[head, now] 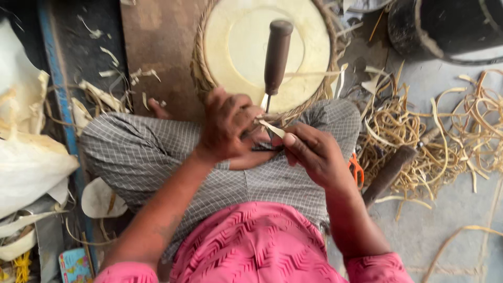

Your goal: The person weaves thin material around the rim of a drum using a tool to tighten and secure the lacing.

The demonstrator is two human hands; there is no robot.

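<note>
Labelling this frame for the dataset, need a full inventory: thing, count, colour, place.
round woven tray: one, pale cream disc with tan woven rim, top centre, beyond the knees
awl-like tool: one, dark brown handle, upright over the tray rim
cane strip: one, pale, between the two hands
cane strip pile: many, tan, floor at right
second handled tool: one, dark brown, lying in the pile at right
scissors: one, orange handles, mostly hidden behind the right wrist
dark tub: one, black, top right
pale sacks: several, off-white, left edge
checked cloth: grey, over the lap
pink shirt: bottom centre
left hand: pinching the strip
right hand: holding the strip
</note>
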